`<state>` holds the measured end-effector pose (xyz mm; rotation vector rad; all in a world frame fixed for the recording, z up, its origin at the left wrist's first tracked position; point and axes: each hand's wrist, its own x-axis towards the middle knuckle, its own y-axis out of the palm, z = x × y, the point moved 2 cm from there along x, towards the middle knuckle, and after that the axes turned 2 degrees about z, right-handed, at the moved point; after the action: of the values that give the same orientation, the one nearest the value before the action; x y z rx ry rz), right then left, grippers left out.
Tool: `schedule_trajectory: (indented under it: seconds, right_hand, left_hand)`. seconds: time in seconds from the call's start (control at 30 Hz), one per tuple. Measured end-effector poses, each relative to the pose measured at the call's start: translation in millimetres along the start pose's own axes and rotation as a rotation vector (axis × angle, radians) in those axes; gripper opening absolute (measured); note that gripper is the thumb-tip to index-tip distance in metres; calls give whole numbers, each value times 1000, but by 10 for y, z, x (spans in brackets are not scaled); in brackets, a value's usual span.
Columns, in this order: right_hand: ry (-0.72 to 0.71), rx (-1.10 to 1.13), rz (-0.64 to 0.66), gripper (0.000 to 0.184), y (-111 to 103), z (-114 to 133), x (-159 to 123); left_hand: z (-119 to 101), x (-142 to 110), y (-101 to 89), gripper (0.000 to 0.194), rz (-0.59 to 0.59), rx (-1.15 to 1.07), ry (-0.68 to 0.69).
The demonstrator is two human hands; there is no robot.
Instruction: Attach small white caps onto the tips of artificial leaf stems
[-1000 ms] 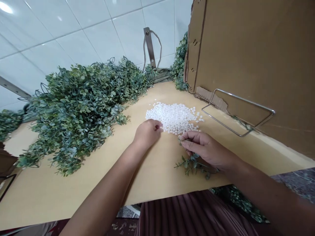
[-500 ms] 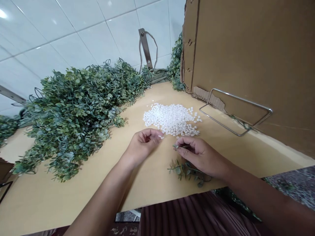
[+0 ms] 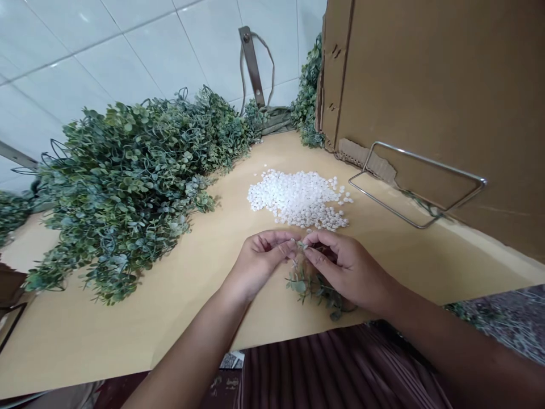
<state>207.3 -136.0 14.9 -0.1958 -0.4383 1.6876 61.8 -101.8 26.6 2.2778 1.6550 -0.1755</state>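
An artificial leaf sprig (image 3: 313, 286) hangs from my right hand (image 3: 351, 270), its stem end pinched between thumb and fingertips. My left hand (image 3: 266, 258) is closed in a pinch on a small white plastic piece, mostly covered by the fingertips. Both sets of fingertips meet at the stem end, over the tabletop (image 3: 204, 318). Just beyond them lies a loose heap of small white plastic pieces (image 3: 300, 196). The sprig's leaves droop below my right hand, towards the table's front edge.
A big pile of artificial greenery (image 3: 140, 182) covers the left of the table, against the tiled wall (image 3: 208, 45). A cardboard box (image 3: 438, 85) stands on the right, with a bent metal wire frame (image 3: 419, 187) by its foot. A strap (image 3: 252, 65) leans at the back.
My left hand has moved right with the white piece, and its fingertips now meet those of my right hand at the sprig's stem. The view has tilted slightly downward.
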Motion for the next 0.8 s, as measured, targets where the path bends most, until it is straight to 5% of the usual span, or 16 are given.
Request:
schedule_trajectory:
  seconds: [0.43,0.8]
  right_hand:
    - [-22,-37,-52,13,6,2,-26]
    - [-48,-85,-81,12,12,53,-23]
  left_hand:
    - [57,-10,-18,23,60,-61,-33]
    - [27,-6,-23,9,47,-52,-52]
